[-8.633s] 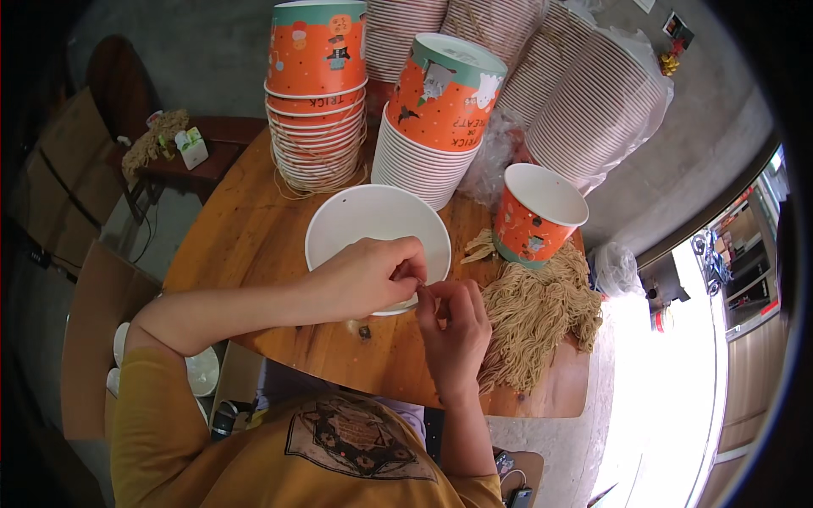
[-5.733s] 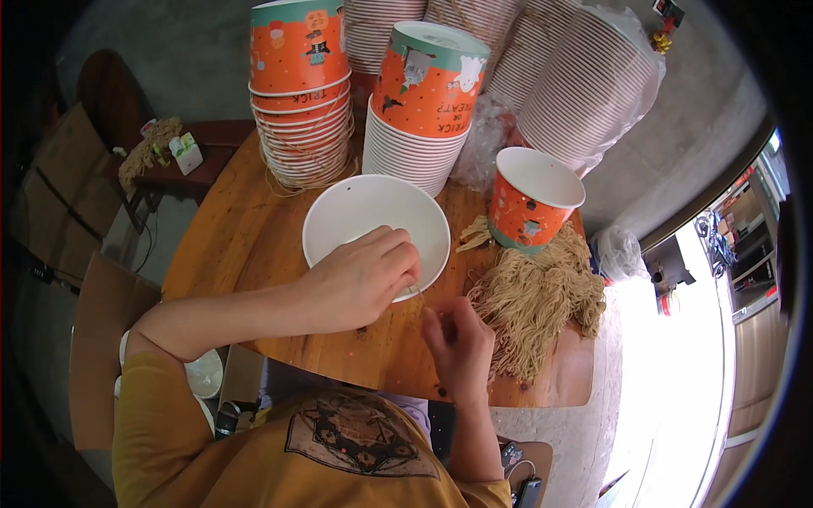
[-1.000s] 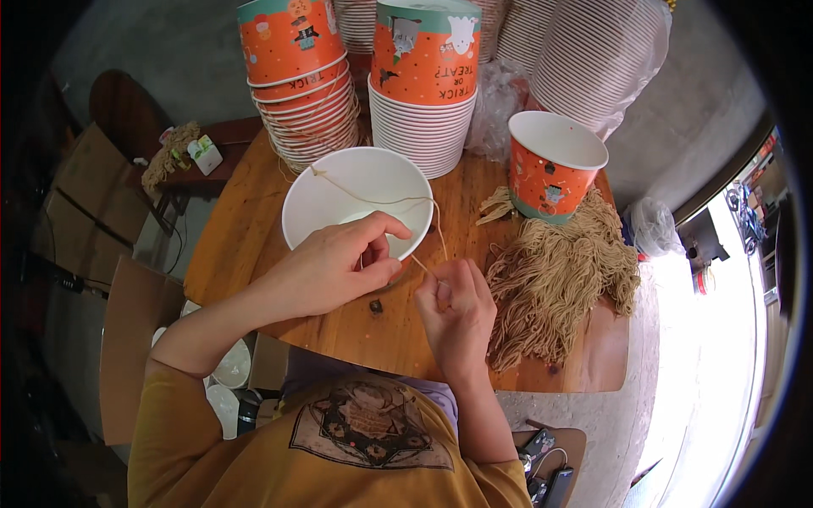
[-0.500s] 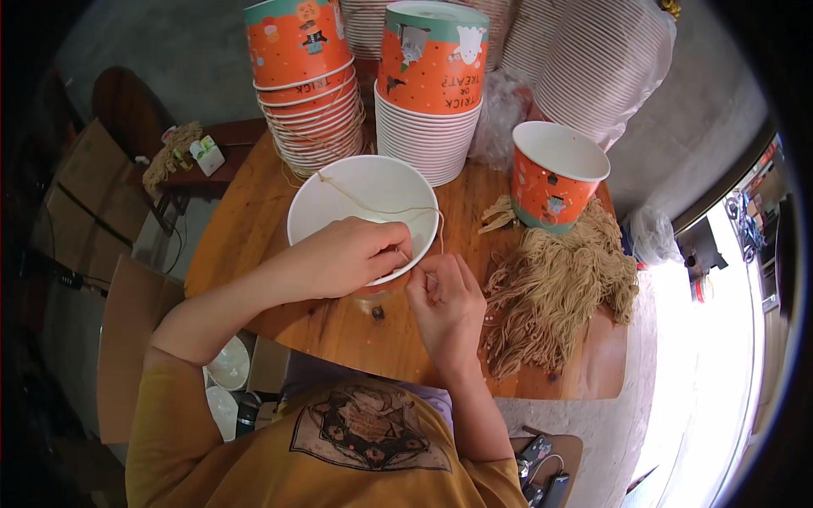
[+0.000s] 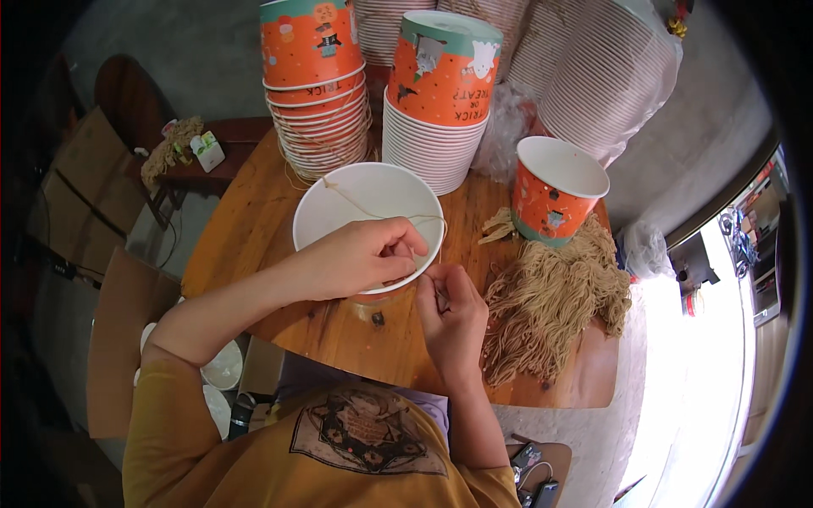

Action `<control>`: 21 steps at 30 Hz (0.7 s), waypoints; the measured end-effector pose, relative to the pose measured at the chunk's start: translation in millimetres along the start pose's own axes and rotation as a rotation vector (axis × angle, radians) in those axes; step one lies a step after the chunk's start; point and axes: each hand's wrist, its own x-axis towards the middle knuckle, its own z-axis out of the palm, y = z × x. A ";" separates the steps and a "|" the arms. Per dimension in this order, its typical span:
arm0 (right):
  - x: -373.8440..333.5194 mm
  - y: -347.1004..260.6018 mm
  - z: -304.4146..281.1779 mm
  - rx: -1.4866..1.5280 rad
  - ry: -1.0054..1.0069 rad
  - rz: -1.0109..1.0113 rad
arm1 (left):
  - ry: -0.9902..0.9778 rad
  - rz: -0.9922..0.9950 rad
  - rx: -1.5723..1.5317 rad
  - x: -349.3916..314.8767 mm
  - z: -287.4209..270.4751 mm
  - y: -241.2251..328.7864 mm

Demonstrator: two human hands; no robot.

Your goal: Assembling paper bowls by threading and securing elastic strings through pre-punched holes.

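Observation:
A paper bucket (image 5: 356, 188) with a white inside stands mouth up on the table before me. Tan string (image 5: 356, 206) lies across its mouth and bends over the right rim. My left hand (image 5: 373, 254) reaches over the near rim into the bucket, fingers curled and thumb pinched at the string end by the wall. Just outside the near right rim, my right hand (image 5: 455, 326) is closed in a pinch on the string; its fingertips nearly meet the left ones across the wall. The exact grip points are too small to make out.
Behind stand two upside-down stacks of orange buckets, a left stack (image 5: 313, 51) wound with string and a right stack (image 5: 436, 144). At right, another orange bucket (image 5: 555, 199) stands by a heap of tan strings (image 5: 555, 313) on the wooden table (image 5: 254, 229). Wrapped bucket stacks (image 5: 601, 76) rise behind.
My left fingers have loosened slightly and shifted along the inside of the rim. My right hand has turned a little, still pinching beside the rim. The whole view has shifted slightly.

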 end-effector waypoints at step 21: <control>1.4 -19.7 -8.3 0.153 -0.236 0.063 | 0.027 -0.051 -0.220 -19.9 -5.6 17.5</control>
